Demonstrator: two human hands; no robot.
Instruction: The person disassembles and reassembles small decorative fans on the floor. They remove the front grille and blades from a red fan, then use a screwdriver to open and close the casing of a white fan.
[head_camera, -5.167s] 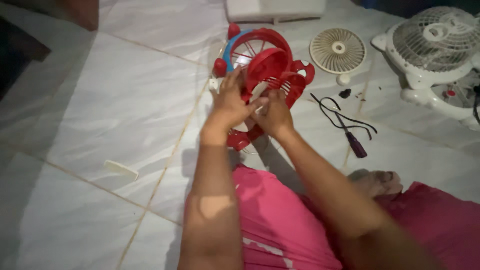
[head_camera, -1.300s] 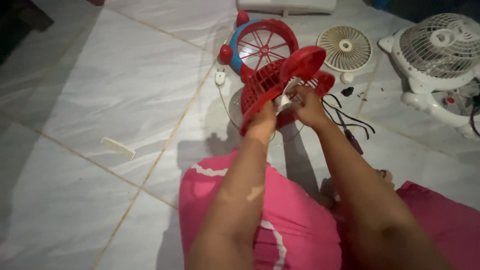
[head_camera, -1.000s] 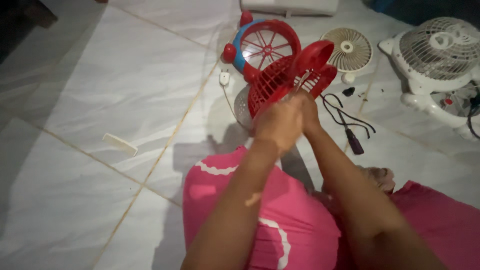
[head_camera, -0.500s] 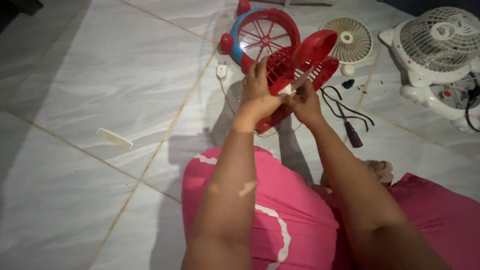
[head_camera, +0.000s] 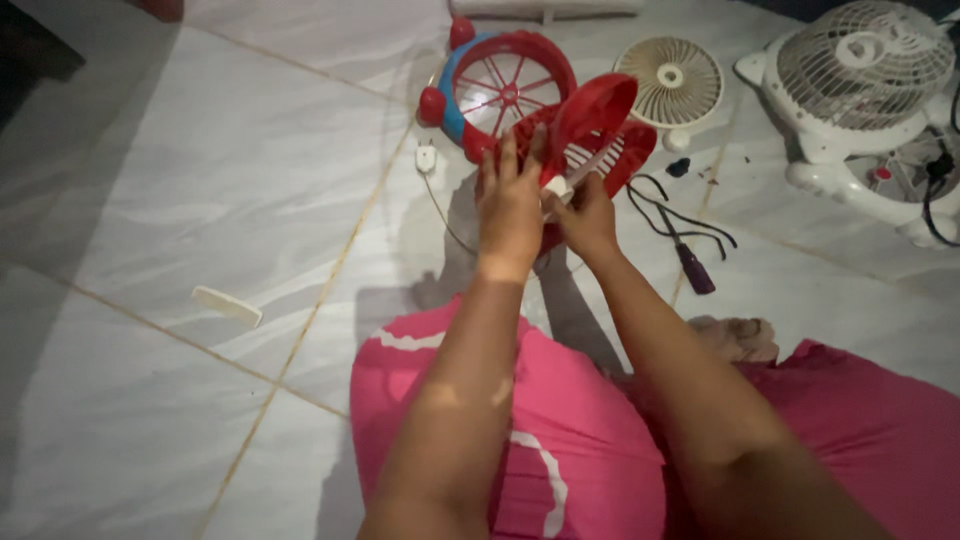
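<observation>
Red fan housing: round plastic shell with slotted grille, rim glossy, small white piece at lower edge. Held above white tiled floor, in front of pink-clad lap.

Left hand flat against housing's left side, fingers spread and pointing up, pressing rather than wrapped. Right hand below housing, fingers curled onto lower edge by white piece; exact grip hidden.

Housing tilted, open face up-right, long axis from lower left to upper right.

Red-and-blue fan guard on floor just behind.
</observation>
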